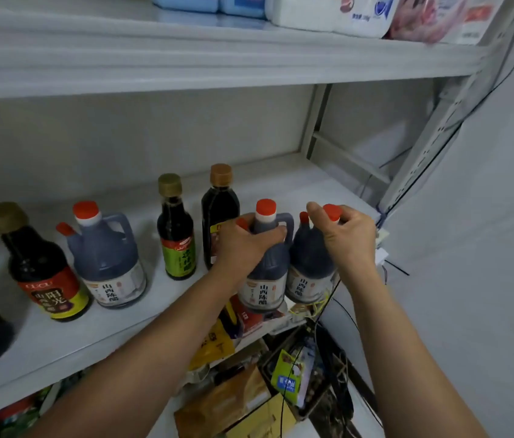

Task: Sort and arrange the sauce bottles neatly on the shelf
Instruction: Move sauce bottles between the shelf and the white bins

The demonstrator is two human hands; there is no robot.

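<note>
Head view: both grips closed at shelf (pixel 142 314) edge.
Left hand (pixel 243 245) curled round left jug (pixel 263 289) neck; right hand (pixel 349 238) pinching right jug (pixel 308 279) cap (pixel 333 212); jugs upright, touching, at right front.

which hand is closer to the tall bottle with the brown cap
Left. The left hand grips a red-capped jug just beside the brown-capped bottle; the right hand pinches the cap of the next jug, farther to the right.
</note>
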